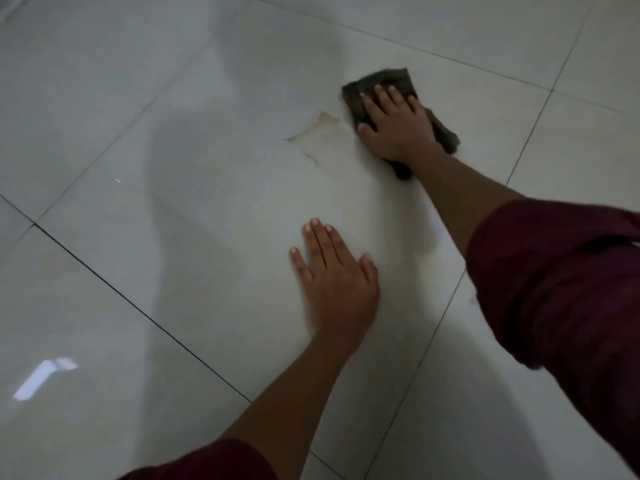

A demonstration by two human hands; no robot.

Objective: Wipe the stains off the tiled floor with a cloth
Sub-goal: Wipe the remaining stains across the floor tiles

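Observation:
A dark grey-brown cloth (374, 82) lies flat on the glossy white tiled floor (194, 98), upper middle of the view. My right hand (398, 128) presses down on the cloth with spread fingers, covering its middle. Just left of the cloth a pale brownish stain (320, 128) with a ragged edge marks the tile, trailing down toward the centre. My left hand (334, 282) rests palm-down on the bare tile below the stain, fingers apart, holding nothing.
Dark grout lines (138, 308) cross the floor diagonally. A bright window reflection (43, 377) shines at the lower left. Maroon sleeves (561, 292) cover both my upper arms. A soft shadow falls across the left tiles.

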